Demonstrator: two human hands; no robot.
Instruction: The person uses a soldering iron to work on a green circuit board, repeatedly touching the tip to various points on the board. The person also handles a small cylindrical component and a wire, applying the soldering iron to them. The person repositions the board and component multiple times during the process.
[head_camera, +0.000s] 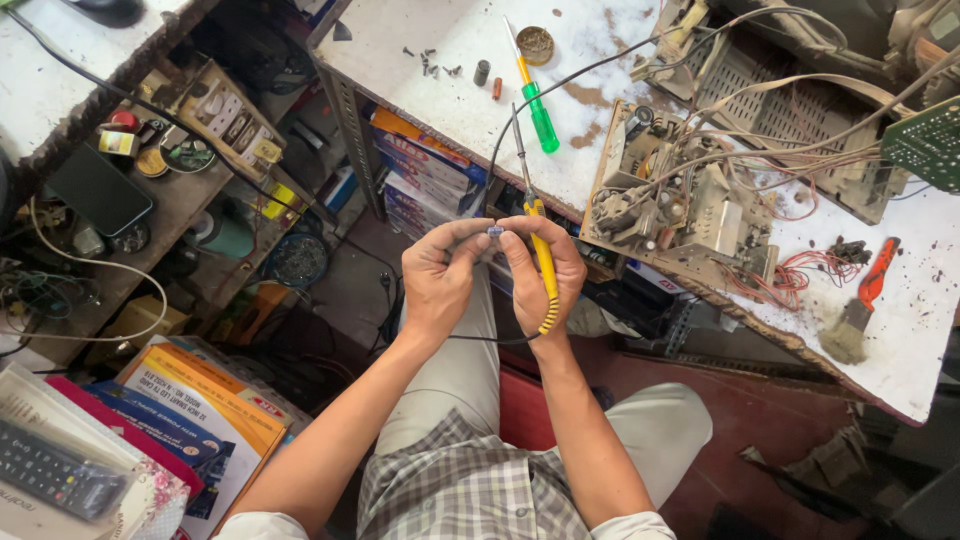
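My left hand (440, 275) and my right hand (535, 272) meet in front of me above my lap. Together their fingertips pinch a small bluish-grey component (495, 231). My right hand also grips a yellow-handled soldering iron (545, 268), its metal tip pointing up toward the bench edge and its black cord looping under my wrists. On the white bench ahead lies a green-handled screwdriver (540, 112), beside an opened circuit board chassis (680, 205) with many loose wires.
The stained white bench (450, 95) carries small screws (430, 62), a round tin (535, 44), a brush with an orange handle (862, 300). A cluttered wooden shelf (150, 210) with a phone stands at left. Boxes and a remote control (55, 470) lie lower left.
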